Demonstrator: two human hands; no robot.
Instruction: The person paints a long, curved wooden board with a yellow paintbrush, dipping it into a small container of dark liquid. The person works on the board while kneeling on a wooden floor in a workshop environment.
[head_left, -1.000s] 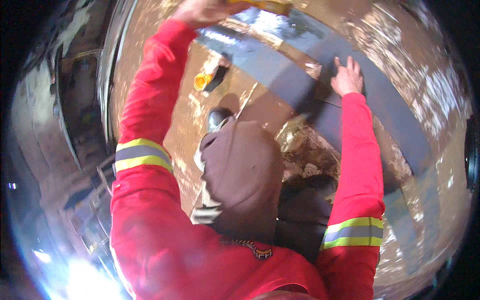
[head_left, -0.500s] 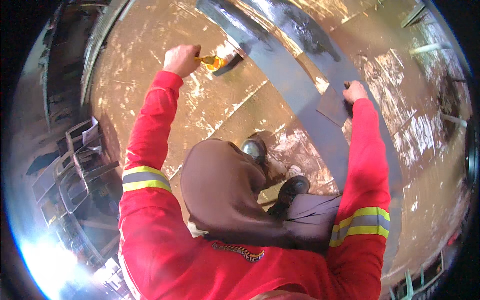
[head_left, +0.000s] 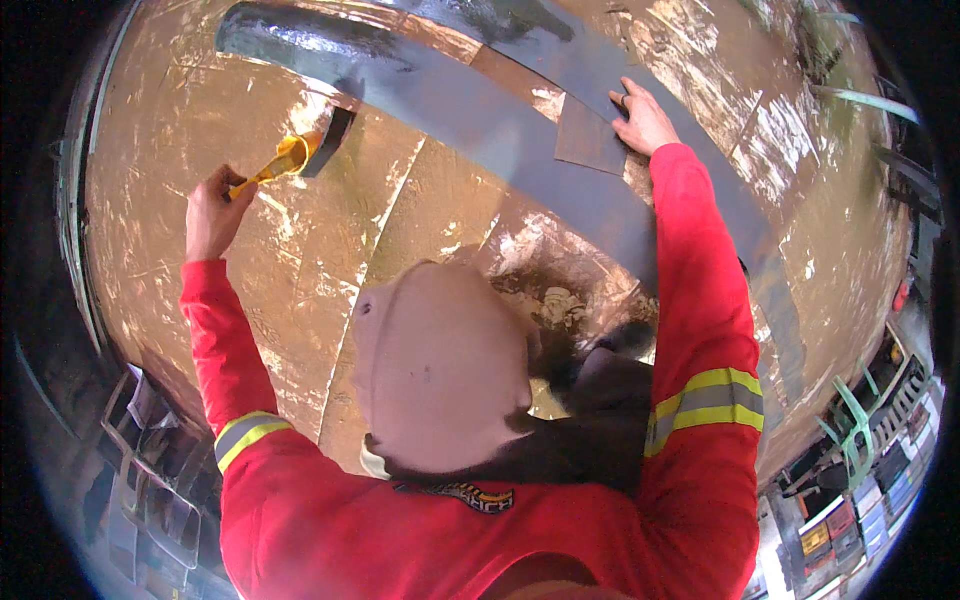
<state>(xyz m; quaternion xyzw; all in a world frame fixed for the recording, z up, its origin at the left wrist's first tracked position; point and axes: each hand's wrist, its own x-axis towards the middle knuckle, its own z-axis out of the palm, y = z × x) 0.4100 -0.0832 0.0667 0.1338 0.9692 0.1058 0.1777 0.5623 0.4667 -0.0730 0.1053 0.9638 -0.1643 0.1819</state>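
- Yellow-handled tool [head_left: 287,157], head view: handle pinched in left hand [head_left: 212,212]; dark end [head_left: 330,145] near grey band [head_left: 470,115], over brown floor [head_left: 300,235].
- Right hand [head_left: 642,120]: fingers parted, beside brown square piece [head_left: 588,138]; cannot tell whether it presses down.

From here I count one bare left hand [head_left: 212,214], one bare right hand [head_left: 646,122], two red fabric sleeves [head_left: 705,290], one yellow-handled tool with a dark flat head [head_left: 290,155], two long grey strips [head_left: 470,122] and one flat brown four-sided piece [head_left: 588,138].
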